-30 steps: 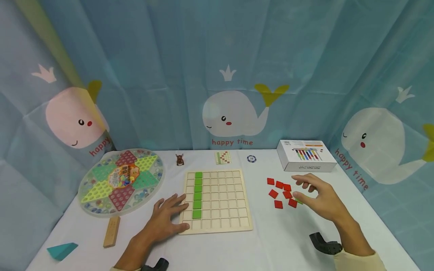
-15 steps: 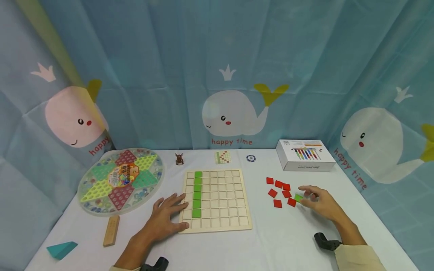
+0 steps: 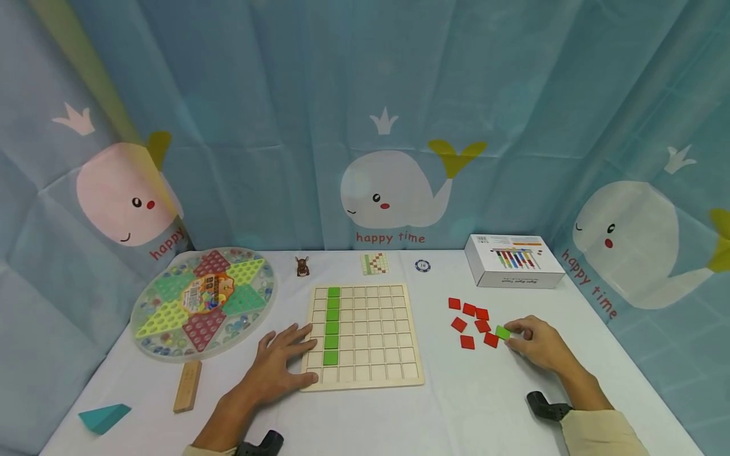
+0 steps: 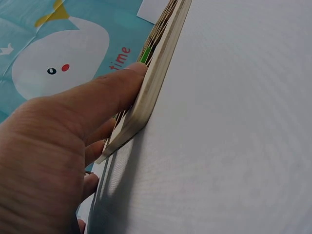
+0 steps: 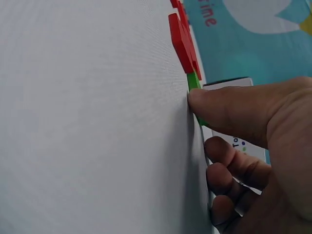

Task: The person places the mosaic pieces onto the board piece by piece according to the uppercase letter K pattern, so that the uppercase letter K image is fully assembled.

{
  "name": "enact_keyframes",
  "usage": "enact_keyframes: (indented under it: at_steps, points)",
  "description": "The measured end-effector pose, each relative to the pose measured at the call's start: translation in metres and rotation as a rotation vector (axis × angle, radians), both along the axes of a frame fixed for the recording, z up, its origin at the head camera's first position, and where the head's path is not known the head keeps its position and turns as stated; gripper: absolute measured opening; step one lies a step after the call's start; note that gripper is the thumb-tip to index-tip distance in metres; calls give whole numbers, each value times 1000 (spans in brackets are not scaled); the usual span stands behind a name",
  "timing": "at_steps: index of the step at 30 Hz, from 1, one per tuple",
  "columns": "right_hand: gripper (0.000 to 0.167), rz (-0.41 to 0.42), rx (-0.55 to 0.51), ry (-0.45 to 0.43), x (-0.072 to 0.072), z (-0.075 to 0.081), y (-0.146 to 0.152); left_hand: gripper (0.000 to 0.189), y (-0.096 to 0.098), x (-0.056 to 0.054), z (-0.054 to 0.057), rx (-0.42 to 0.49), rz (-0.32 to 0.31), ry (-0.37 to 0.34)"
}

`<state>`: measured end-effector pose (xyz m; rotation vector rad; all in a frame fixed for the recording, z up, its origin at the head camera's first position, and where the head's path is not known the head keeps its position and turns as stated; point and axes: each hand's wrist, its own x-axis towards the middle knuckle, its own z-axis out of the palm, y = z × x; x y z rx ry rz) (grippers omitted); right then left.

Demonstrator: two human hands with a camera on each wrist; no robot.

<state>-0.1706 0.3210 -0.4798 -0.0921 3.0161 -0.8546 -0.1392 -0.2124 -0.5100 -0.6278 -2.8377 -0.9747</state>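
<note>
Cloth (image 3: 456, 405) spreads white and wide between the board (image 3: 371, 335) and the red tiles (image 3: 482, 326), so I read good sideways room there. At the cluster's right end, the right hand (image 3: 538, 345) pinches the green tile (image 3: 502, 332) by its right side, between thumb and forefinger. The tile's left corner sits right by a red one; whether they touch I can't tell from my feed. Beyond, the box (image 3: 516, 259) keeps its front edge well apart from the knuckles. The left hand (image 3: 279, 364) lies with fingers spread across the board's left edge, thumb near the front corner. Just right of those fingertips runs a column of green squares (image 3: 332, 327), then pale cells reach the right rim. Leftward, a gap separates that hand from the disc (image 3: 202, 304).
</note>
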Motion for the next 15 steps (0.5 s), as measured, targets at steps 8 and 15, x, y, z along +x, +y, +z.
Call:
enact_keyframes:
  at_steps: [8,15]
  points:
    - [29,-53,-24,-8,2,10,3,67,0,-1,-1,0,-3,5]
    - [27,-34,-31,90,8,25,8,67,0,0,-1,-4,-3,18]
